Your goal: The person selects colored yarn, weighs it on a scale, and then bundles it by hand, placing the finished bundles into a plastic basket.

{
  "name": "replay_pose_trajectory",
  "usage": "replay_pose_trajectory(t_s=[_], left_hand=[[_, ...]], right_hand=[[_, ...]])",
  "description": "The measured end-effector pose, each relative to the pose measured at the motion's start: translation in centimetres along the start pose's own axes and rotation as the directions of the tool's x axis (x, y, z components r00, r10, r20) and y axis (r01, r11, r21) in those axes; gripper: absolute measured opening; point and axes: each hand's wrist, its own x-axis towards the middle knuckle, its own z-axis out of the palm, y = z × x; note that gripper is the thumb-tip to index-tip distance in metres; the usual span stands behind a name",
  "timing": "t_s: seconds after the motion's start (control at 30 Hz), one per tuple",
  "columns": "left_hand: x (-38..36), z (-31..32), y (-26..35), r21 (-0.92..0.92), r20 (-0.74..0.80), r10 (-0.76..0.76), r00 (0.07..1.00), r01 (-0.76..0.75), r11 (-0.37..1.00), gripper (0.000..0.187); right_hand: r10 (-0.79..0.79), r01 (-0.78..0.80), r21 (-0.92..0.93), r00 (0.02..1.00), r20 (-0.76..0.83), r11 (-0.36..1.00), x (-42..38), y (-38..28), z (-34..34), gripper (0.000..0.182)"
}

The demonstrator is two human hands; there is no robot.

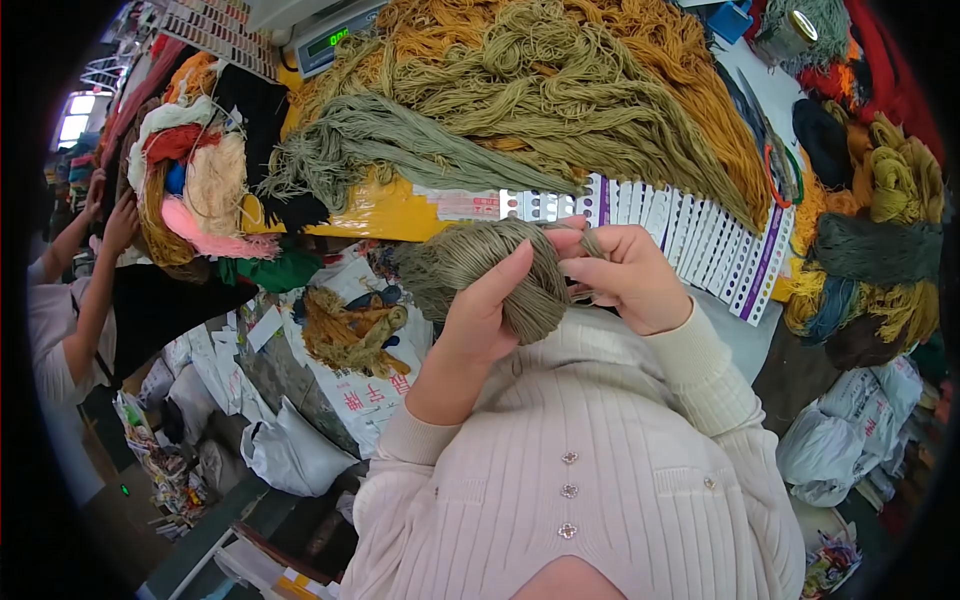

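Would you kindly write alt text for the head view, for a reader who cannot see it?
A person's left hand holds a grey-green yarn bundle, the right hand pinching it at one end. Beyond, olive yarn and orange yarn lie heaped beside punched white cards. At far left, a co-worker's hands are beside multicoloured yarn.

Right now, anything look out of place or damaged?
Mildly odd: a tangled brown yarn clump lies on a white sack, apart from the yarn heap. The skein in the left hand looks tidy; I see no clear spill or damage.
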Motion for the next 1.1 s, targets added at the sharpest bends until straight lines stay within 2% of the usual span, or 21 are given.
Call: replay_pose_trajectory(t_s=[0.1,0.3,0.5,0.7,0.8,0.9,1.0,1.1], left_hand=[[-0.2,0.1,0.2,0.035,-0.043,0.016,0.999,-0.015,0.999,0.03],[0.1,0.0,0.3,-0.043,-0.126,-0.011,0.992,0.005,0.999,0.023],[0.3,-0.3,0.3,-0.066,-0.137,-0.024,0.99,0.015,0.998,0.021],[0.5,-0.3,0.0,-0.071,-0.195,-0.044,0.98,0.03,0.997,0.02],[0.4,-0.8,-0.3,-0.075,-0.132,-0.003,0.991,-0.007,0.997,0.024],[0.0,-1.2,-0.3,-0.102,-0.066,0.052,0.996,-0.059,0.993,0.033],[-0.3,0.2,0.1,-0.09,-0.067,0.064,0.996,-0.07,0.993,0.037],[-0.3,0.6,-0.2,-0.056,-0.085,0.055,0.995,-0.06,0.997,0.036]], right_hand=[[-0.009,0.013,0.074,0.999,-0.052,0.997,0.1,-0.5,1.1,0.01],[0.029,-0.044,0.243,0.998,0.063,0.969,0.2,-0.4,-0.1,0.011],[0.068,-0.081,0.292,0.996,0.057,0.953,0.4,-0.2,-0.1,0.013],[-0.02,0.022,-0.078,0.999,0.024,0.997,0.4,-0.2,0.4,0.01],[-0.079,0.08,0.165,0.997,-0.011,0.983,0.6,-0.4,0.3,0.013],[-0.03,-0.018,0.463,0.995,0.096,0.886,0.6,0.2,-1.4,0.015],[0.054,-0.075,0.381,0.996,0.067,0.922,0.3,0.0,-1.0,0.016],[0.047,-0.04,0.158,0.998,-0.039,0.987,0.2,-1.3,0.9,0.013]])
